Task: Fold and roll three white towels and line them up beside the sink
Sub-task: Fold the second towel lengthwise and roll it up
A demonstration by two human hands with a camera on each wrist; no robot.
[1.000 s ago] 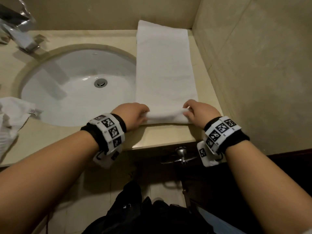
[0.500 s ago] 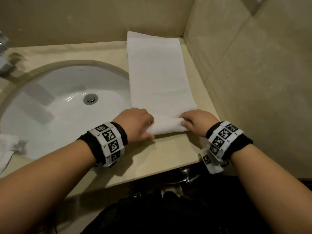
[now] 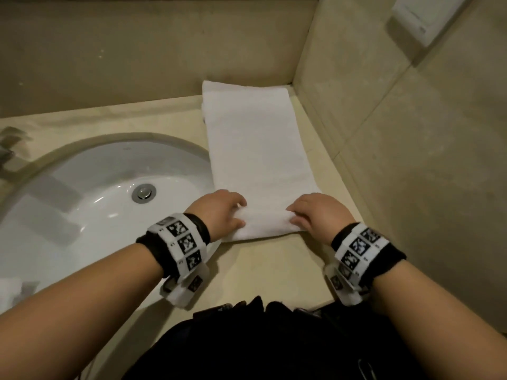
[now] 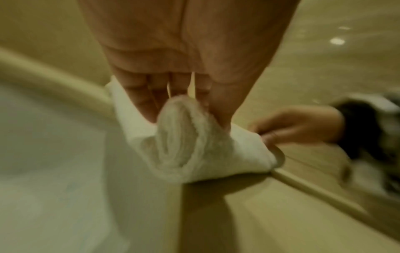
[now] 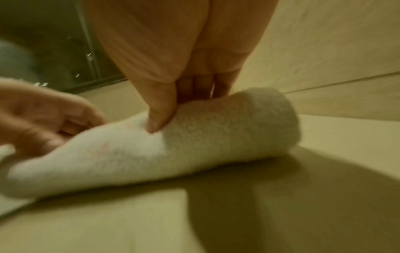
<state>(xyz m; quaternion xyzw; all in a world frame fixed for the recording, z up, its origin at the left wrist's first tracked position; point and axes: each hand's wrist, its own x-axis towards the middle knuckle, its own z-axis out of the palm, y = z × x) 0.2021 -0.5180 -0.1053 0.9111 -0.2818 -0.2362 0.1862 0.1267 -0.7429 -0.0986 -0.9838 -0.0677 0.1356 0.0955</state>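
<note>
Rolling farther, both hands (image 3: 223, 212) thicken the towel (image 3: 258, 149) roll.

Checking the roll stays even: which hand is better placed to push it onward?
Neither alone: left hand and right hand each grip an end of the folded white towel; probably both, together.

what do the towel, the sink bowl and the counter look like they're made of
Towel: white terry cloth, likely cotton; fuzzy looped nap shows at the rolled end.
Sink bowl: glossy white glazed ceramic, by its sharp highlights.
Counter: smooth beige stone or imitation; faint sheen, which one unclear.
</note>
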